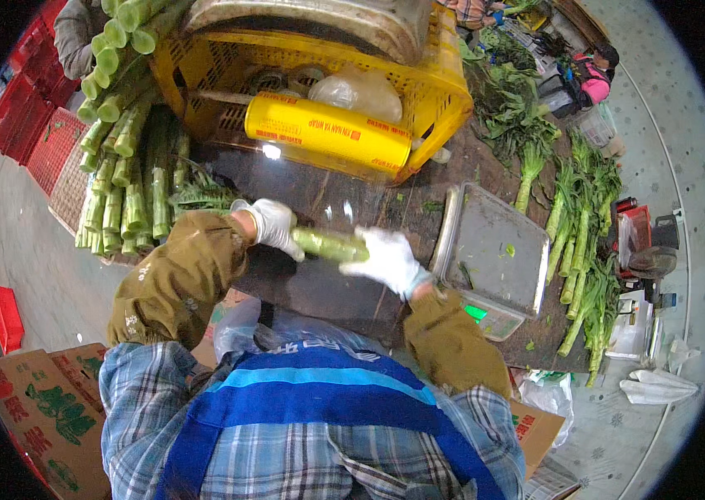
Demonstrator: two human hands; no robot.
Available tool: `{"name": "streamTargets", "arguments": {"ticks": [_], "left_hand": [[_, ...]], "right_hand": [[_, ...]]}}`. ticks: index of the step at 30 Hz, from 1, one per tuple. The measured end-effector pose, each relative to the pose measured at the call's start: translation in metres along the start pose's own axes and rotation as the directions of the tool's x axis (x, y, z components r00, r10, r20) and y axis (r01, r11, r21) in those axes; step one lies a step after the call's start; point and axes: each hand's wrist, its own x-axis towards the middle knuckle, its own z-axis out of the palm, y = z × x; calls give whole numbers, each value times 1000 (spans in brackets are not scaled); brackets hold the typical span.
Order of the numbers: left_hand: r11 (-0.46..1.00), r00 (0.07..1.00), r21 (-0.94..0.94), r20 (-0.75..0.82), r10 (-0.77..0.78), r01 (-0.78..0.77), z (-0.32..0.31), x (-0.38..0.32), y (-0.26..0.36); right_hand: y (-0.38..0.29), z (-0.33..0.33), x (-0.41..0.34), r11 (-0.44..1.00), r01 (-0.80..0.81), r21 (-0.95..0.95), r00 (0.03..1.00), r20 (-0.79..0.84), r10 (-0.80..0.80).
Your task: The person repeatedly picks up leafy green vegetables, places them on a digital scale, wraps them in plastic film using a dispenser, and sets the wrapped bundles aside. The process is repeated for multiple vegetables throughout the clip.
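Note:
A pale green celtuce stem [330, 245] is held level above the dark tabletop [321, 284], close to my body. My left hand [271, 225], in a white glove, grips its left end. Around its right end are the fingers of my right hand [385, 259], gloved too and slightly blurred. The stem's surface looks glossy; whether film covers it I cannot tell. Beyond my hands, a yellow roll of cling wrap [327, 131] lies across the front of a yellow plastic crate [440, 94]. To the right of my right hand is a weighing scale [496, 244] with a lit green display.
Cut celtuce stems [118, 194] are piled high at left. Leafy celtuce stalks [577, 244] lie along the table's right side. A metal basin [315, 19] sits over the crate. Cardboard boxes [46, 419] stand at lower left. Other people, including one in pink [594, 78], are at the far right.

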Motion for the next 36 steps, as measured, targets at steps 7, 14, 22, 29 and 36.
{"name": "streamTargets", "arguments": {"ticks": [7,14,22,29,36], "left_hand": [[885,685,393,-718,124,251,-4,2,-10],[926,669,329,-733,125,188,15,7,-7],[990,992,-57,-17,125,-125,3,-28,-7],[914,567,400,-769,295,67,17,7,-3],[980,806,194,-575,140,-31,18,-11,11]], "right_hand": [[11,-17,12,980,-181,-78,969,-184,164],[6,13,28,936,-253,-247,956,-212,202],[10,-36,-9,1000,6,-22,931,366,3],[7,-3,23,909,-212,-359,977,-106,186],[11,-4,6,970,-108,-219,992,44,120]]}}
